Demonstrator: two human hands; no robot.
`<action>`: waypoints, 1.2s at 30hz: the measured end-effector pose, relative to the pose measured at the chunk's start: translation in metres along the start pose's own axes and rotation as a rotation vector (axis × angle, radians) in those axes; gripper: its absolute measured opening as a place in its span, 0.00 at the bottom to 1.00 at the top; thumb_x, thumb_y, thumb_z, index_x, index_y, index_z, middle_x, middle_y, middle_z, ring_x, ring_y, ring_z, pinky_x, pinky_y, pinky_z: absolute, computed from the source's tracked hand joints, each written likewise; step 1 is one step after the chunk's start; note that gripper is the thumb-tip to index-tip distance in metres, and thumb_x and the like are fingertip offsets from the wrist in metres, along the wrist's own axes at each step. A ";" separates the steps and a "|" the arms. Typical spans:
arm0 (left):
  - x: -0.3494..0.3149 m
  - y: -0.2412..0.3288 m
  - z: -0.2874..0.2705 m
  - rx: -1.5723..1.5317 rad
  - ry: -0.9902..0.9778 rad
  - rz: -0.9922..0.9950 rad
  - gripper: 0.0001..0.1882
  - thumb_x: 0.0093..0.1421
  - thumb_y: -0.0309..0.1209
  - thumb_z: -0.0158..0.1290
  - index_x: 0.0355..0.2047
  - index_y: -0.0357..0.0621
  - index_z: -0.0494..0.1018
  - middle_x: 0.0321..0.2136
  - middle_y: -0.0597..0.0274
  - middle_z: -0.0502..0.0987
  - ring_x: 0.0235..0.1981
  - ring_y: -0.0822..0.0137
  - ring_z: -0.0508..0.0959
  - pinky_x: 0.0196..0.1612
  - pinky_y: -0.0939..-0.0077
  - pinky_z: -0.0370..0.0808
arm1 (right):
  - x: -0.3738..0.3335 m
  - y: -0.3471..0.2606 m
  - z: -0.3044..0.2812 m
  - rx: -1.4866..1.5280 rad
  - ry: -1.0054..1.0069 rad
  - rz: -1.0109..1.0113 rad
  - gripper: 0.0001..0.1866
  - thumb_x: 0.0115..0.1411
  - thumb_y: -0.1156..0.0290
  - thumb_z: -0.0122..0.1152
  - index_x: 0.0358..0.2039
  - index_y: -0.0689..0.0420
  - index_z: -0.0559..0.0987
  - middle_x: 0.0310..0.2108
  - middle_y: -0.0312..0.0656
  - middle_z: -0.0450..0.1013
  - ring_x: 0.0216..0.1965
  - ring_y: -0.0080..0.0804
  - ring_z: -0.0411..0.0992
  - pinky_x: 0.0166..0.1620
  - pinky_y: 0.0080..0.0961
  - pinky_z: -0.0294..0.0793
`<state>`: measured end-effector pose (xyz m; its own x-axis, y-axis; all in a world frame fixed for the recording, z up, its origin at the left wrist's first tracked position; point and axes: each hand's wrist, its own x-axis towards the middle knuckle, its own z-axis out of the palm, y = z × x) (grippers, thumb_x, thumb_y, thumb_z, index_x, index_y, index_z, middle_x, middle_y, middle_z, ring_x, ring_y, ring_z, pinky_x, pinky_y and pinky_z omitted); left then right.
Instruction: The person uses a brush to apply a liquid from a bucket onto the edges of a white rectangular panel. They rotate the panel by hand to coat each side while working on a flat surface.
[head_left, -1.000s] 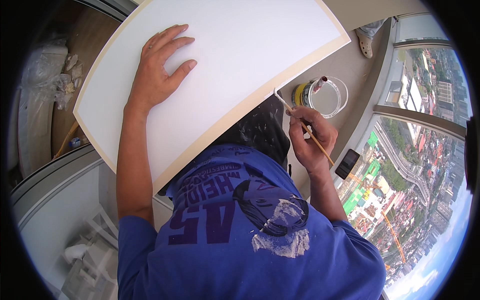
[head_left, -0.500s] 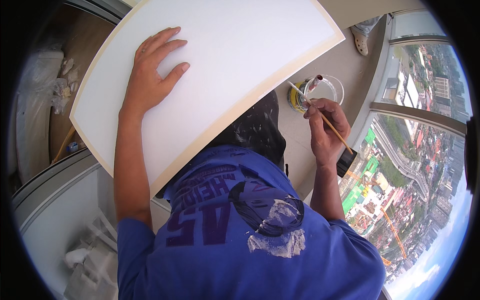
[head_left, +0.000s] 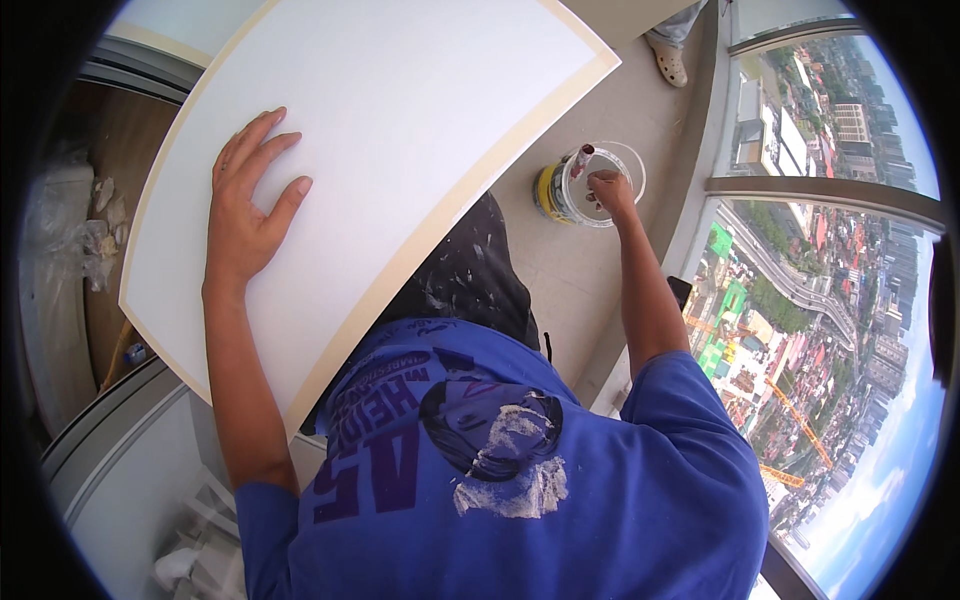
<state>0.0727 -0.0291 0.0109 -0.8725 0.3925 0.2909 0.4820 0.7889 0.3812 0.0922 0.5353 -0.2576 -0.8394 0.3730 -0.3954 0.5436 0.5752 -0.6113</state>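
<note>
In the head view, the right hand [head_left: 611,190] is covering part of the mouth of a bucket [head_left: 549,193]; its curled fingers are hiding their own tips, so whether they are grasping anything I cannot tell. A dark red stick [head_left: 582,158] is leaning at the rim, its lower end hard to make out. The white board [head_left: 390,130] is running out of sight at the top, and a dark, flat object [head_left: 680,291] is showing only partly behind the right forearm. At the left, crumpled plastic [head_left: 95,245] is fading into shadow.

The board's tan border is crossing above dark trousers [head_left: 465,275]. A strip of grey floor [head_left: 570,285] is separating that edge from the bucket, and a window frame [head_left: 825,195] is bounding the right side.

The left hand [head_left: 245,200] is resting loosely on the board, fingers spread; the right hand is staying beyond the board's edge, with the bucket standing beneath it.
</note>
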 end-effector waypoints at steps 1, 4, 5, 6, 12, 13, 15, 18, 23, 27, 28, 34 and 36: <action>0.001 0.001 0.000 -0.006 -0.006 -0.004 0.21 0.63 0.30 0.63 0.57 0.41 0.81 0.68 0.56 0.75 0.73 0.52 0.67 0.75 0.56 0.61 | 0.015 0.012 0.005 -0.016 -0.050 0.024 0.18 0.60 0.62 0.62 0.42 0.61 0.89 0.29 0.48 0.85 0.27 0.37 0.86 0.32 0.32 0.86; 0.002 0.000 0.002 -0.015 -0.005 -0.012 0.21 0.63 0.30 0.63 0.57 0.41 0.81 0.68 0.56 0.74 0.73 0.52 0.67 0.75 0.56 0.61 | 0.050 0.032 0.019 0.048 -0.110 0.095 0.20 0.61 0.61 0.61 0.43 0.63 0.89 0.31 0.50 0.85 0.27 0.39 0.86 0.33 0.34 0.87; 0.002 0.000 0.003 -0.018 -0.005 -0.014 0.21 0.63 0.30 0.63 0.57 0.41 0.81 0.68 0.56 0.74 0.73 0.52 0.67 0.75 0.56 0.61 | 0.056 0.037 0.023 0.088 -0.115 0.123 0.20 0.61 0.61 0.61 0.43 0.64 0.89 0.31 0.50 0.85 0.28 0.40 0.86 0.33 0.34 0.87; 0.002 0.000 0.003 -0.011 -0.006 -0.013 0.21 0.63 0.30 0.63 0.57 0.41 0.81 0.68 0.56 0.74 0.73 0.52 0.67 0.75 0.55 0.61 | 0.062 0.042 0.026 0.065 -0.103 0.125 0.21 0.61 0.60 0.61 0.43 0.65 0.89 0.32 0.50 0.85 0.28 0.40 0.86 0.34 0.35 0.87; 0.003 -0.003 0.004 -0.012 -0.021 -0.011 0.22 0.63 0.30 0.64 0.57 0.41 0.81 0.68 0.55 0.74 0.73 0.52 0.67 0.75 0.55 0.61 | 0.078 0.052 0.044 -0.063 -0.082 0.116 0.26 0.59 0.54 0.67 0.43 0.69 0.88 0.34 0.51 0.85 0.32 0.42 0.87 0.33 0.38 0.87; 0.003 -0.002 0.004 -0.012 -0.020 -0.010 0.22 0.63 0.30 0.64 0.57 0.41 0.81 0.68 0.54 0.74 0.73 0.52 0.67 0.75 0.55 0.61 | 0.078 0.051 0.045 -0.038 -0.090 0.121 0.27 0.59 0.53 0.68 0.43 0.69 0.88 0.34 0.51 0.85 0.33 0.42 0.87 0.33 0.37 0.87; 0.003 -0.002 0.005 -0.021 -0.016 -0.015 0.22 0.62 0.31 0.65 0.57 0.42 0.81 0.68 0.55 0.75 0.72 0.51 0.67 0.75 0.55 0.61 | 0.076 0.049 0.047 0.022 -0.119 0.138 0.28 0.58 0.53 0.69 0.43 0.69 0.88 0.35 0.51 0.85 0.33 0.41 0.86 0.33 0.37 0.87; 0.006 -0.002 0.006 -0.051 0.000 -0.018 0.22 0.62 0.33 0.65 0.55 0.42 0.82 0.67 0.56 0.75 0.71 0.51 0.68 0.75 0.54 0.60 | 0.078 0.059 0.043 0.091 -0.135 0.161 0.27 0.57 0.53 0.70 0.44 0.68 0.88 0.35 0.51 0.85 0.33 0.40 0.86 0.34 0.35 0.87; 0.006 -0.002 0.005 -0.041 0.006 -0.008 0.22 0.62 0.34 0.65 0.55 0.42 0.82 0.67 0.56 0.76 0.71 0.50 0.68 0.75 0.54 0.60 | 0.048 0.025 0.023 0.084 -0.080 0.080 0.22 0.60 0.58 0.68 0.44 0.66 0.89 0.35 0.49 0.85 0.32 0.38 0.86 0.31 0.32 0.85; 0.006 -0.001 0.002 -0.018 -0.017 0.018 0.21 0.64 0.31 0.63 0.57 0.41 0.81 0.68 0.54 0.74 0.72 0.51 0.67 0.75 0.55 0.61 | 0.006 0.007 -0.015 0.238 -0.065 0.022 0.17 0.66 0.63 0.65 0.48 0.61 0.88 0.38 0.41 0.85 0.32 0.27 0.84 0.27 0.24 0.75; 0.005 -0.001 0.002 -0.011 -0.015 0.016 0.21 0.64 0.31 0.63 0.57 0.41 0.81 0.68 0.54 0.74 0.72 0.51 0.68 0.75 0.55 0.61 | -0.009 -0.005 -0.027 0.262 -0.038 0.023 0.16 0.66 0.64 0.64 0.48 0.61 0.88 0.38 0.41 0.85 0.32 0.27 0.84 0.27 0.24 0.73; 0.004 -0.001 0.001 -0.036 0.017 0.033 0.21 0.63 0.33 0.64 0.56 0.41 0.82 0.67 0.55 0.75 0.71 0.50 0.68 0.75 0.54 0.60 | -0.073 -0.011 -0.059 0.524 0.027 0.012 0.13 0.69 0.70 0.63 0.48 0.64 0.84 0.38 0.43 0.85 0.30 0.23 0.81 0.26 0.17 0.69; 0.005 -0.001 0.002 -0.042 0.025 0.034 0.21 0.62 0.34 0.65 0.55 0.41 0.82 0.67 0.56 0.75 0.71 0.50 0.69 0.75 0.54 0.59 | -0.091 -0.008 -0.052 0.547 0.049 -0.013 0.13 0.67 0.71 0.63 0.47 0.65 0.85 0.37 0.42 0.85 0.30 0.22 0.81 0.26 0.17 0.70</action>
<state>0.0682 -0.0271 0.0104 -0.8534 0.4064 0.3263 0.5149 0.7545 0.4070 0.1649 0.5348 -0.1810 -0.8379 0.4094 -0.3609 0.4426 0.1228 -0.8883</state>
